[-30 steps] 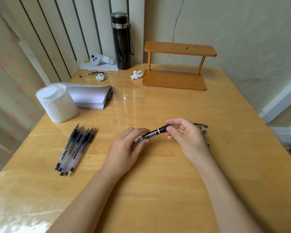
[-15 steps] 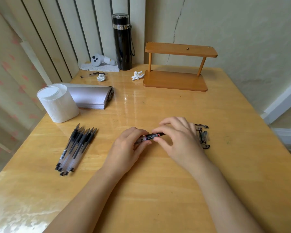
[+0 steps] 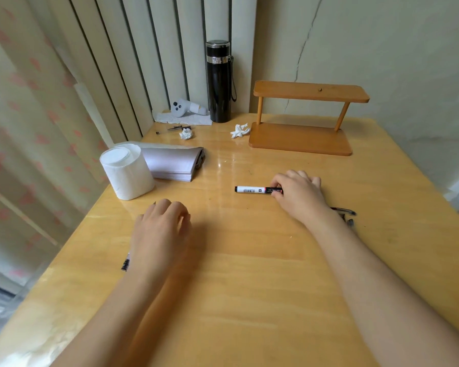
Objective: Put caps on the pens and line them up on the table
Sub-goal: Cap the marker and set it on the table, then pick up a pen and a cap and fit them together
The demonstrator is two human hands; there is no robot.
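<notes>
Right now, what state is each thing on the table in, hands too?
marker, lying flat, not lifted
right hand, fingers curled on the marker's black end
pens, mostly hidden, only ends showing
left hand, loosely curled above the pens, grip hidden
flask, upright, lid on
tissue roll, standing on end

- The marker [image 3: 259, 190] lies on the desk [image 3: 249, 274], its black end pinched by the right hand [image 3: 298, 193]. There's a barcode label on the white barrel: the bars are clear, the digits too small to read.
- Next to the barcode, on the right hand's side, sits a small dark square mark with no letters to make out.
- On the black section at the fingertips runs a line of pale print, too fine to read.
- Pen ends [image 3: 126, 264] peek out by the left hand [image 3: 161, 229] with black-and-white markings, unreadable.
</notes>
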